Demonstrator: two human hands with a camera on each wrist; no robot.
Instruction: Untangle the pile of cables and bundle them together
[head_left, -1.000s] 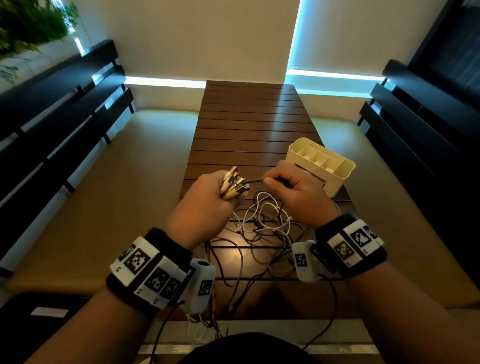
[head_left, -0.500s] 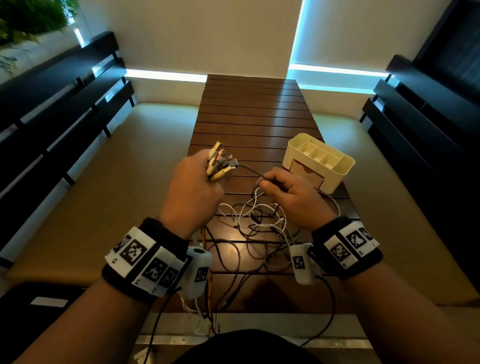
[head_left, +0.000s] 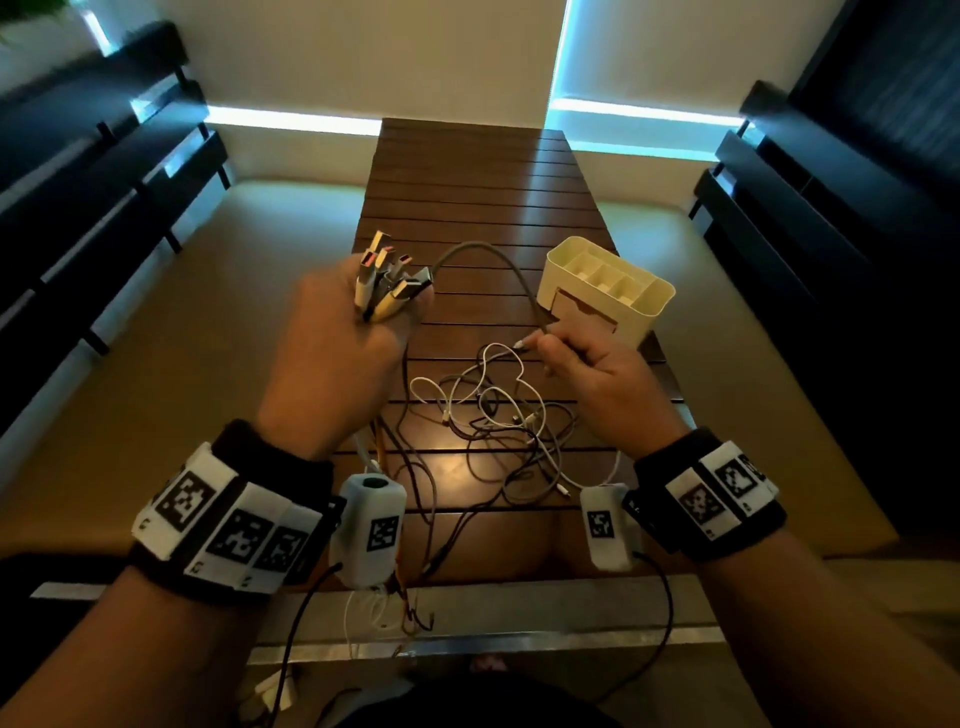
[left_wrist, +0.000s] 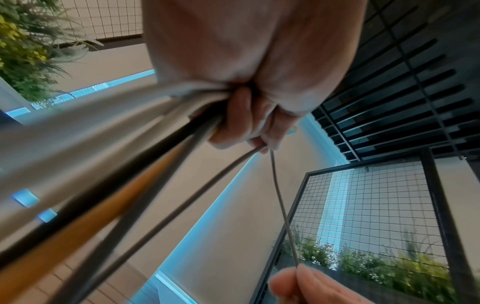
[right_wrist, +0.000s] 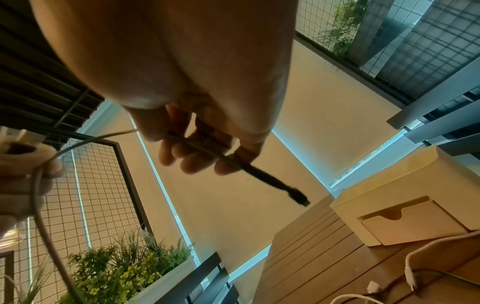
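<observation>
My left hand (head_left: 340, 343) is raised over the table's left side and grips a bunch of cable ends (head_left: 387, 278), plugs sticking up; the cables (left_wrist: 109, 185) run down from the fist. A grey cable (head_left: 488, 260) arcs from that bunch over to my right hand (head_left: 582, 364), which pinches it near its dark plug (right_wrist: 293, 192). A tangle of white and dark cables (head_left: 498, 415) lies on the wooden slatted table (head_left: 467, 182) between my hands.
A cream plastic organiser box (head_left: 605, 288) with compartments and a small drawer (right_wrist: 413, 222) stands on the table just beyond my right hand. Dark benches flank both sides. Some cables hang over the table's near edge (head_left: 395, 608).
My left hand has lifted the bunch of plugs up and away to the left. The right hand slid along the grey cable toward its end, so the cable now arcs free between the hands.
</observation>
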